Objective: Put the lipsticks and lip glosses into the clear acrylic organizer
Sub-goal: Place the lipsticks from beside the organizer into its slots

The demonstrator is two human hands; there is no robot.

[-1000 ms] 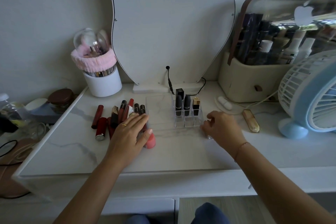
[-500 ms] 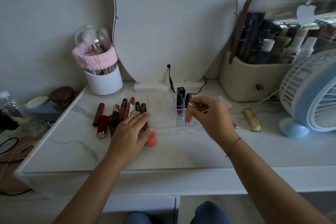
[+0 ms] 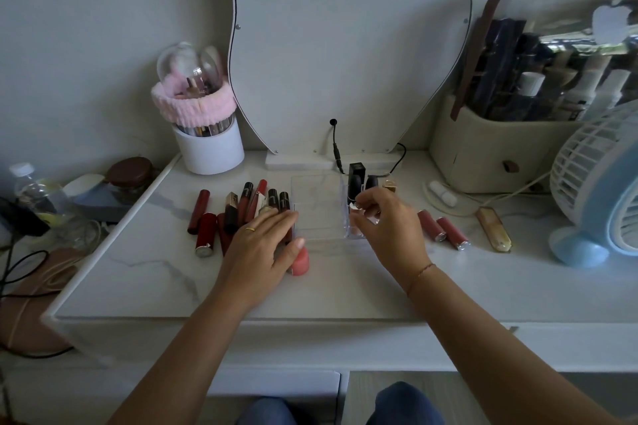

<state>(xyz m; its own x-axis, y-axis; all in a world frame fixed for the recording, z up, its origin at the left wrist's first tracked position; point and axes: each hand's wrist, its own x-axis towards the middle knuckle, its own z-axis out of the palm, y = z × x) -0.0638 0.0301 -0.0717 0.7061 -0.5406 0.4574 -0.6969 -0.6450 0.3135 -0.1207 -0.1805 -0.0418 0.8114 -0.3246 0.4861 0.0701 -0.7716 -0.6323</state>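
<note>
lip gloss (image 3: 357,215) upright in organizer (image 3: 316,235), grip of right hand (image 3: 390,226) pinching it; left hand (image 3: 262,245) flat.

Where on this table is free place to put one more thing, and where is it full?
Free: the tabletop front strip between the two forearms, and the front left corner in front of the lipstick pile. Crowded: both sides of the acrylic organizer, up to the fan.

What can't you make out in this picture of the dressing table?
- Head view: whether the right hand holds anything; its curled fingers cover it.
- Front right slots of the clear organizer, behind that hand.
- Part of the loose lipsticks, under the left hand.
- The fan, cut off by the right edge.
- Lipstick labels: too small.
</note>
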